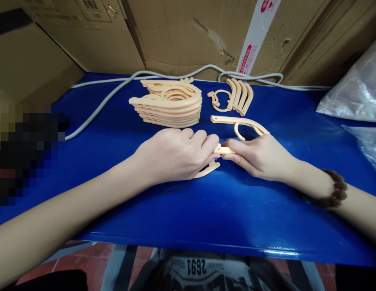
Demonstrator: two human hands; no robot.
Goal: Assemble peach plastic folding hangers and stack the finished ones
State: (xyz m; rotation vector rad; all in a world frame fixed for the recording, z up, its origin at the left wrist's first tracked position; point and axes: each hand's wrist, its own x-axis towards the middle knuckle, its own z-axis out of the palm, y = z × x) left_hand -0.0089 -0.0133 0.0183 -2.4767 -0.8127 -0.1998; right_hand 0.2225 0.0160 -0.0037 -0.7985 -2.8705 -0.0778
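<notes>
Brown cardboard [181,36] backs our glossy blue table [236,218]. Nearer us than the layered stack of cream plastic pieces [172,111], and right of it, a slim cream plastic piece [224,150] seems to lie crosswise, mostly hidden, equally near both hands: our left hand [172,155] curls round one end, our right hand [262,157] pinches the other.

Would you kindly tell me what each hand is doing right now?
Left hand: closed on a curved beige piece, mostly hidden by the fingers.
Right hand: closed, thumb and finger pinching a beige plastic arm.
</notes>
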